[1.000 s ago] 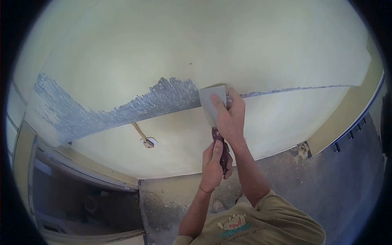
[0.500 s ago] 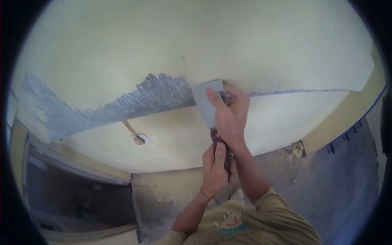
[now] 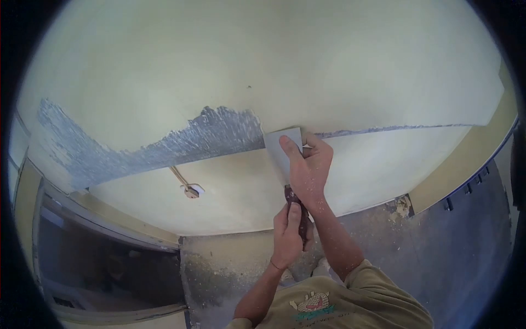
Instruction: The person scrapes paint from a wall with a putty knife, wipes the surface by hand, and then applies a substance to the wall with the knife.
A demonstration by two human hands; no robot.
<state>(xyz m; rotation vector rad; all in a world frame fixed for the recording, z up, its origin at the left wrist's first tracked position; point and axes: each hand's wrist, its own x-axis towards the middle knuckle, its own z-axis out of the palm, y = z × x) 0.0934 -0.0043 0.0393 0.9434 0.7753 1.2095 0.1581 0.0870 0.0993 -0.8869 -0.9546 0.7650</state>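
My one view comes from a camera worn on my head, facing forward and tipped steeply down. It looks from close above the front of my olive T-shirt, with my left hand and right hand near the middle. The wall ahead fills the upper part, and the floor shows lower down, farther off. The wide lens bows long edges and leaves the corners black.

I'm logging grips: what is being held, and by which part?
A scraper: the left hand grips its dark handle, the right hand holds its blade.
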